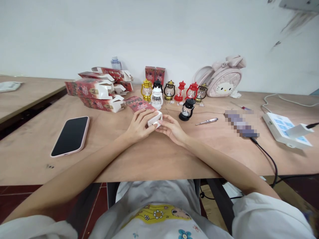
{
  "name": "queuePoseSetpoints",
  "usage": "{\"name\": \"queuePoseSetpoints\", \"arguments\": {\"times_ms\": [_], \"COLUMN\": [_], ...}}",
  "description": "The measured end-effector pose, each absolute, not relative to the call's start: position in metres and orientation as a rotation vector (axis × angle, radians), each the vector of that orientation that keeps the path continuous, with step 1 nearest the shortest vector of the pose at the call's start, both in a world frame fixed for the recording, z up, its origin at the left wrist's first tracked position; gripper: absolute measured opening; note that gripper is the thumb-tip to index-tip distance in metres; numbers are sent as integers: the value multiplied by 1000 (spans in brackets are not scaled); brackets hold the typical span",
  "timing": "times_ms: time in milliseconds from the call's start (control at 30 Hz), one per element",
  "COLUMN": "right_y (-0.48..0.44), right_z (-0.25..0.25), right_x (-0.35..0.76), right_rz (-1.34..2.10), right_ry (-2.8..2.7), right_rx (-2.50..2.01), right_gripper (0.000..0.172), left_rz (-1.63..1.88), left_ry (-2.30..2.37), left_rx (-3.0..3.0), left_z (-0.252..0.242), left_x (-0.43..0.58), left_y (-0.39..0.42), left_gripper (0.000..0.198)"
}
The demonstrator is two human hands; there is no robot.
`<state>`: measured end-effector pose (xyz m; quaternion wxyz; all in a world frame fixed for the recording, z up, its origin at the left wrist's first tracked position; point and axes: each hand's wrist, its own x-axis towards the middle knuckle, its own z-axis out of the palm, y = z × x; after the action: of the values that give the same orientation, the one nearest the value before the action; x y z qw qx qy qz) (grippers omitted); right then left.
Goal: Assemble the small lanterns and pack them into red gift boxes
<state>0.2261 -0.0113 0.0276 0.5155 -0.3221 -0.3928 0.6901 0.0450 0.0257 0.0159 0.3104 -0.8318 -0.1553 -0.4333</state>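
Note:
A red printed cardboard box (140, 103) lies on its side at the middle of the table, its white end towards me. My left hand (141, 126) is closed over the top of this near end, thumb at the white flap. From the right, my right hand (173, 130) pinches the end flap, with its other fingers partly hidden under the box. Just behind the box stands a small white lantern (157, 99). A black lantern (187, 109) stands apart, to the right of my right hand.
Behind are several small lanterns, including a gold lantern (147, 90) and a red lantern (191, 91). Red boxes with open flaps (93, 89) are piled left. A phone (71, 136), screwdriver (206, 121), pink bag (225, 81) and power strip (286, 129) with cables also lie around.

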Motion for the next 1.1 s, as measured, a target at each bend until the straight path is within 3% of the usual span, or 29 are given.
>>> {"name": "queuePoseSetpoints", "arguments": {"times_ms": [267, 667, 967, 1100], "right_y": [-15, -15, -15, -15], "right_z": [27, 26, 24, 22], "right_x": [225, 225, 225, 224], "right_rz": [1599, 1545, 1590, 1572], "right_ry": [-985, -994, -999, -1024], "right_rx": [-817, -823, -718, -699], "right_gripper": [39, 41, 42, 41], "left_rz": [-1114, -1095, -1195, -1157], "left_ry": [-417, -373, -444, -491], "left_rx": [-2262, -2161, -2234, -2258], "left_z": [15, 19, 14, 12], "left_x": [49, 49, 44, 42], "left_y": [22, 22, 26, 28], "left_gripper": [29, 8, 8, 22]}}
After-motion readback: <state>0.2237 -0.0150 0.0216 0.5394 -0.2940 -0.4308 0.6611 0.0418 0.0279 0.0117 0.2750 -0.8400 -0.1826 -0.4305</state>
